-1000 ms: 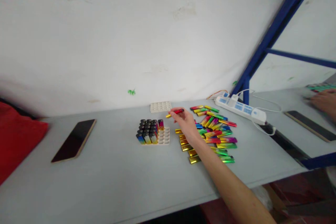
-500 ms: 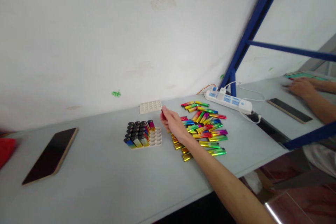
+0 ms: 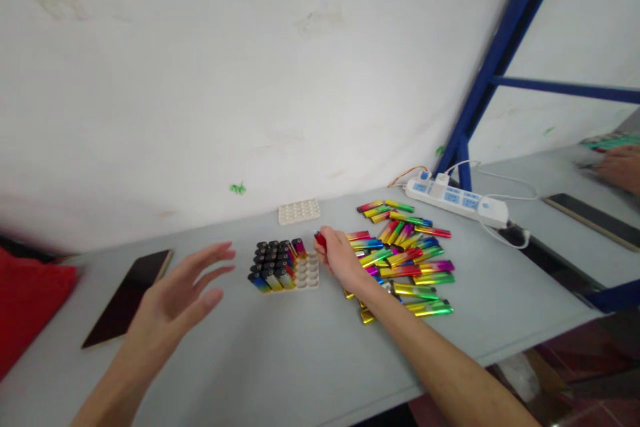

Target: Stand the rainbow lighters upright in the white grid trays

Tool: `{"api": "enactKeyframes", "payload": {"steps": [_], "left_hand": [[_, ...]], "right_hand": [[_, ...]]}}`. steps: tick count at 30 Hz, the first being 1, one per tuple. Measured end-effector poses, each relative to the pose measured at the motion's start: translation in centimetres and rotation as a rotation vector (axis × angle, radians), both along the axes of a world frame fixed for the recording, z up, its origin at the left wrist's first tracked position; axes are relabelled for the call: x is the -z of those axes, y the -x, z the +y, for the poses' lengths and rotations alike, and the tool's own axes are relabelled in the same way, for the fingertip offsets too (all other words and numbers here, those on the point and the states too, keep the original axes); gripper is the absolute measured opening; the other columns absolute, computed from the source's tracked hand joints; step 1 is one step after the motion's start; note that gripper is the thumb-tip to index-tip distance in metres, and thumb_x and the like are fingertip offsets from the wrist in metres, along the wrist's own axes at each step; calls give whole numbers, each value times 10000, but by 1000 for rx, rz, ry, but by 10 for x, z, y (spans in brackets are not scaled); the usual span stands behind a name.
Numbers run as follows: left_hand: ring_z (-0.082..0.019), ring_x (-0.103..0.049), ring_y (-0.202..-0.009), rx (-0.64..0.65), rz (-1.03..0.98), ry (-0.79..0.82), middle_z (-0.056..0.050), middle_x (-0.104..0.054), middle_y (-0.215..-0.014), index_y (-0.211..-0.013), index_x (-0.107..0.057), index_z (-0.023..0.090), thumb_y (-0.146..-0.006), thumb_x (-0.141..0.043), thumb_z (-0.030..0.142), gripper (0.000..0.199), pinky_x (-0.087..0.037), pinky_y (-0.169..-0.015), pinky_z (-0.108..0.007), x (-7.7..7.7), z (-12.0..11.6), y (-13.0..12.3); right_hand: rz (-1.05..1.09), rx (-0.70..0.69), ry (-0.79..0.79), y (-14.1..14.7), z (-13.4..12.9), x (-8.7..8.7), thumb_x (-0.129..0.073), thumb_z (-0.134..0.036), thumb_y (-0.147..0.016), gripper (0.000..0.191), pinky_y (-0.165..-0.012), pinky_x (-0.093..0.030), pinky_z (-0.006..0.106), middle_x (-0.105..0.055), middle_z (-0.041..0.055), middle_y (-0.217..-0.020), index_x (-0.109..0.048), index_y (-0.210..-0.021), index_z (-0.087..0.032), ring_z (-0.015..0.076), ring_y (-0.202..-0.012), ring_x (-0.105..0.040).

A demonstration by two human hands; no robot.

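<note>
My right hand [image 3: 340, 258] is closed round a red lighter-like piece [image 3: 321, 239], just right of a white tray with round cells [image 3: 307, 271]. Black-capped, colourful cylinders [image 3: 273, 263] stand upright in the tray's left part, with the right cells bare. Left of them my left hand [image 3: 185, 287] hangs over the table, fingers spread, holding nothing. A heap of shiny multicoloured pieces [image 3: 403, 257] lies right of the tray, partly hidden by my right forearm.
A second white tray [image 3: 299, 211] lies by the wall. There is a dark phone [image 3: 133, 297] at left, red cloth [image 3: 30, 300] beyond it, and a power strip [image 3: 457, 202] by a blue frame [image 3: 475, 93]. Another person's hand [image 3: 623, 167] is at far right.
My left hand has come into view from the left, open. The camera view has shifted, and my right hand is now lower beside the tray, the red piece showing more clearly.
</note>
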State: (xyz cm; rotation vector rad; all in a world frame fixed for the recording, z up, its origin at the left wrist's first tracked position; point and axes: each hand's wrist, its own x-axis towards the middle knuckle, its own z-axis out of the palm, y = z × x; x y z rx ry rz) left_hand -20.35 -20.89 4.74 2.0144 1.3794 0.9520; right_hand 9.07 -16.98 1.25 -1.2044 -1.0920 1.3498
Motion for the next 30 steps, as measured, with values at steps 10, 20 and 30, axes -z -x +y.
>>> {"api": "enactKeyframes", "payload": {"steps": [10, 20, 30], "left_hand": [[-437, -434, -1543, 319, -114, 235, -231, -405, -1670, -1706, 26, 330, -598, -970, 572, 1509, -377, -1237, -677, 54, 79, -45], [-337, -659, -1330, 268, 35, 108, -115, -632, -1496, -1583, -356, 258, -746, -889, 450, 1010, -542, -1152, -481, 48, 49, -51], [-348, -671, -1311, 221, 82, 91, -94, -640, -1499, -1627, -291, 266, -749, -876, 478, 1076, -573, -1095, -450, 55, 49, -50]], "right_hand": [[-43, 49, -170, -1, 6, 18, -351, -803, -993, 675, -552, -389, 275, -507, -27, -668, -663, -918, -209, 150, -582, -474], [-689, 123, -603, -11, -8, 5, -548, -507, -1047, 312, -860, -510, 360, -677, 71, -903, -668, -1009, -222, 233, -869, -633], [-845, -95, -633, -17, -9, 6, -495, -435, -1097, 246, -735, -477, 296, -751, 49, -842, -625, -1057, -229, 216, -779, -706]]}}
